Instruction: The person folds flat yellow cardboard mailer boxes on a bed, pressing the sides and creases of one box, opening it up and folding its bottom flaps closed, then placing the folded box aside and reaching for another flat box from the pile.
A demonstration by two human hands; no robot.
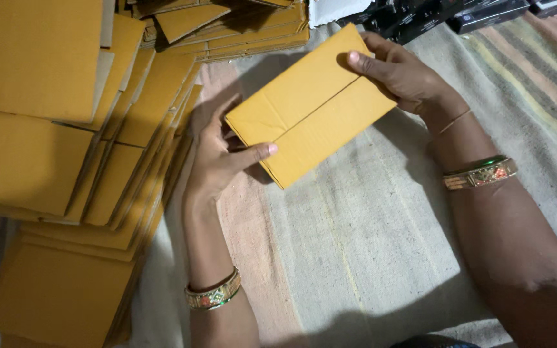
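I hold a flat yellow cardboard box (311, 106) between both hands above a striped cloth. Its two flaps meet along a seam running across the top face. My left hand (217, 154) grips the near left corner, thumb pressed on the top face. My right hand (404, 74) grips the far right edge, thumb resting by the seam. Both wrists wear a gold bangle.
Stacks of flat yellow cardboard pieces (78, 148) lie fanned out at the left, with more at the top (227, 29). Dark boxes (433, 16) sit at the top right. A pale striped cloth (369, 245) covers the floor under my arms.
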